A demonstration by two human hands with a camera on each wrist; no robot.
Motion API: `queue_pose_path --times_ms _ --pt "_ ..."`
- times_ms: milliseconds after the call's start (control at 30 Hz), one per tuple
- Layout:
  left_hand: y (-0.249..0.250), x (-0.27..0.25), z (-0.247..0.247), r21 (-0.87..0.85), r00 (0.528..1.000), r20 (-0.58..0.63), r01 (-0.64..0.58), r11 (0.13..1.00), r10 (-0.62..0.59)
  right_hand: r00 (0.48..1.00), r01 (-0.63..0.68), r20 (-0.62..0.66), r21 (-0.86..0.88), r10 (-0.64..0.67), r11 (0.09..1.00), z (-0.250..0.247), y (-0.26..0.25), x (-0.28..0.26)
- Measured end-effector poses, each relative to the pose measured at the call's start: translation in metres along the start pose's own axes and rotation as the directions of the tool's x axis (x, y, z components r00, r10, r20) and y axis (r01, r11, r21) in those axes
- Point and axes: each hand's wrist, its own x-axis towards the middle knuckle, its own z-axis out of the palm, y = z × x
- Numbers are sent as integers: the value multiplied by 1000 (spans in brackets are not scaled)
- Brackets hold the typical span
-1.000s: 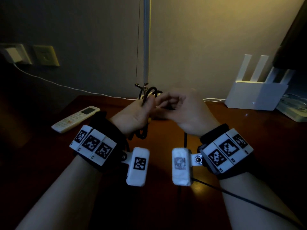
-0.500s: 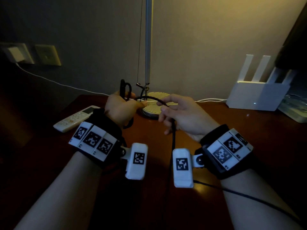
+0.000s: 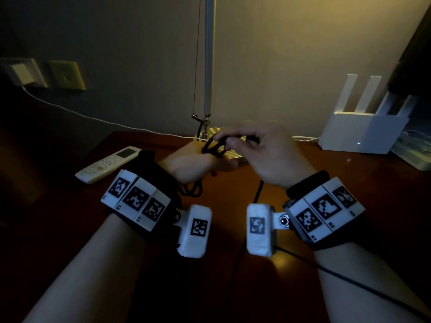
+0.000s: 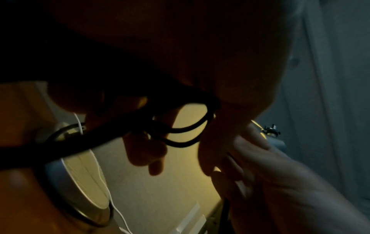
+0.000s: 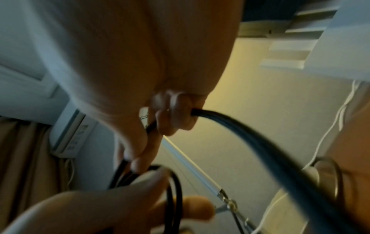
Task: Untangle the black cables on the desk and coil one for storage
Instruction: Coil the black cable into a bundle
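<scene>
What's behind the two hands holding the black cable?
Behind the left hand and right hand, both gripping the black cable, stands the lamp's round ribbed base and pole. Much of the base is hidden by the hands.

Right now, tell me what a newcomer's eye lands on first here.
First, the two hands meeting mid-frame over the desk: the left hand grips loops of black cable while the right hand pinches the strand. Next, the white router against the wall at right, and the white remote on the desk at left.
</scene>
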Motion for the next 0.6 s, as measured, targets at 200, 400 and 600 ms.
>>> queue_pose_path --times_ms 200,400,600 --pt "-12 7 -8 -148 982 -155 -130 980 107 978 -179 -66 216 197 960 3 -1 2" --pt "-17 15 -14 -272 895 -445 -96 958 -37 923 -382 275 580 268 720 0 -4 -2" --pt "-19 16 -16 -178 942 -325 -143 974 79 963 -252 108 691 248 677 -2 8 3"
